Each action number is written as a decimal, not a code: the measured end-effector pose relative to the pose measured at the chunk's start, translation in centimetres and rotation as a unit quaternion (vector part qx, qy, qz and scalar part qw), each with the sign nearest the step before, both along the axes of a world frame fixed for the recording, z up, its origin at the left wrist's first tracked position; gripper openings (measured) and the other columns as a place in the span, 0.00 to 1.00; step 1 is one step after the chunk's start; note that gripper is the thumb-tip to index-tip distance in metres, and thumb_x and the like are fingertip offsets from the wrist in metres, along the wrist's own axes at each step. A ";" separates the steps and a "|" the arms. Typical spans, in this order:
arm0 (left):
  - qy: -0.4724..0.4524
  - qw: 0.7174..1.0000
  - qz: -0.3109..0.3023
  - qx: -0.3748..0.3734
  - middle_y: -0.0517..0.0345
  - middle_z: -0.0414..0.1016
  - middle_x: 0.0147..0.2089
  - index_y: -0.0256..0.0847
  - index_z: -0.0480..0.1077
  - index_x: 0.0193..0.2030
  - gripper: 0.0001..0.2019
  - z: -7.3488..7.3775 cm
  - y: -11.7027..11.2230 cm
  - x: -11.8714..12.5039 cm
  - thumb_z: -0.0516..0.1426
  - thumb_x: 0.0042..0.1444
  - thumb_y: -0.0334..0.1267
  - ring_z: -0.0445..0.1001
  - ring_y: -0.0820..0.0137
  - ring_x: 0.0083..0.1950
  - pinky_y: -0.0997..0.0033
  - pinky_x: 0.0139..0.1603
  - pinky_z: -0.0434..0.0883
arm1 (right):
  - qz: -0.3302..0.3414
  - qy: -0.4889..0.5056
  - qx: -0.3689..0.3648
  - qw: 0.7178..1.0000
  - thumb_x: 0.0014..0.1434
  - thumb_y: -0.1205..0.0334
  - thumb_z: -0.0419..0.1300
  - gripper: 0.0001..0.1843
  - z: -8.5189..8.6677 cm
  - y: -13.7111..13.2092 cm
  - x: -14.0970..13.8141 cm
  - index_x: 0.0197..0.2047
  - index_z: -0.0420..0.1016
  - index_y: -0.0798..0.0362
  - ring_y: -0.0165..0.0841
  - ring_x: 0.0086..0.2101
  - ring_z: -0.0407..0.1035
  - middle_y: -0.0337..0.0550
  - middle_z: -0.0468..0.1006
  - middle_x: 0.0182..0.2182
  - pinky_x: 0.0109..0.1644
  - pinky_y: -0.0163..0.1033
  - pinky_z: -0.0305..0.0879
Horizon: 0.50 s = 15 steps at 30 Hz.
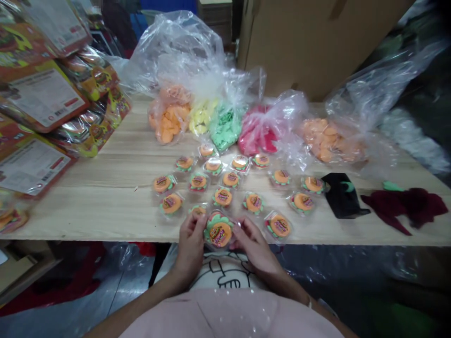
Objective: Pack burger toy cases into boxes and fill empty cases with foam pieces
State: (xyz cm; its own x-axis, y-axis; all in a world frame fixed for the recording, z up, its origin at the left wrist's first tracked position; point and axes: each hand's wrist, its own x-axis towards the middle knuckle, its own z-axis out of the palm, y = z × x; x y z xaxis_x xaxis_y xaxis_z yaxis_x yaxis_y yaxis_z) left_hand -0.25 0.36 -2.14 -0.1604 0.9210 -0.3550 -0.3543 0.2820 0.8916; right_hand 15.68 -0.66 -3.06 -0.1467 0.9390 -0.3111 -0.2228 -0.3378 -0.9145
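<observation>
Between my two hands, at the table's front edge, is a clear plastic case with a toy burger [219, 230] in it: an orange top with a printed label and a green frilled layer. My left hand [192, 237] grips its left side with fingers closed. On the right side, my right hand [249, 238] pinches the case's edge. Several similar cased burgers lie just beyond, among them one cased burger [278, 225] right of my right hand and another cased burger [198, 210] partly hidden behind my left hand.
Clear bags hold orange pieces [171, 119], yellow pieces [201, 117], green pieces [225, 126], pink pieces [259, 131] and pale orange pieces [326, 138]. Stacked carded packages [42, 98] stand left. A black holder [341, 195] and dark red cloth [405, 209] lie right; behind is a cardboard box [310, 47].
</observation>
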 end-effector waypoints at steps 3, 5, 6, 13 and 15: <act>-0.014 0.996 -0.080 -0.037 0.63 0.69 0.30 0.43 0.68 0.35 0.14 0.7 -0.3 -0.7 0.65 0.49 0.48 0.69 0.72 0.31 0.75 0.32 0.67 | 0.007 0.001 0.000 1.000 0.56 0.45 0.62 0.17 0.1 0.2 1.4 0.36 0.71 0.51 0.29 0.28 0.64 0.36 0.70 0.29 0.33 0.35 0.63; -0.029 0.973 -0.218 -0.070 0.59 0.73 0.35 0.43 0.71 0.43 0.17 1.7 0.0 -1.4 0.65 0.49 0.48 0.72 0.68 0.37 0.71 0.36 0.69 | 0.064 -0.031 0.027 0.997 0.58 0.49 0.62 0.14 0.6 1.0 2.0 0.34 0.72 0.52 0.28 0.28 0.62 0.35 0.69 0.27 0.33 0.34 0.60; -0.024 0.954 -0.288 -0.075 0.56 0.74 0.37 0.42 0.72 0.44 0.18 2.1 0.4 -1.6 0.65 0.49 0.48 0.73 0.66 0.40 0.70 0.38 0.69 | 0.099 -0.049 0.044 0.993 0.58 0.50 0.61 0.14 1.0 1.4 2.2 0.33 0.72 0.53 0.28 0.28 0.61 0.35 0.69 0.26 0.32 0.33 0.58; 0.076 0.955 -0.285 -0.034 0.66 0.62 0.24 0.39 0.64 0.26 0.17 1.9 1.2 -1.0 0.63 0.50 0.48 0.60 0.76 0.26 0.78 0.28 0.60 | 0.060 -0.066 0.077 0.993 0.57 0.48 0.62 0.16 1.8 0.3 0.5 0.38 0.70 0.52 0.28 0.30 0.62 0.35 0.67 0.28 0.34 0.33 0.59; 0.074 0.977 -0.197 -0.029 0.66 0.62 0.25 0.39 0.61 0.26 0.17 1.2 0.4 -0.6 0.62 0.51 0.48 0.61 0.76 0.27 0.77 0.28 0.62 | 0.038 -0.049 0.039 0.997 0.56 0.46 0.63 0.19 1.2 -0.9 0.5 0.39 0.68 0.52 0.28 0.29 0.62 0.35 0.67 0.29 0.33 0.33 0.60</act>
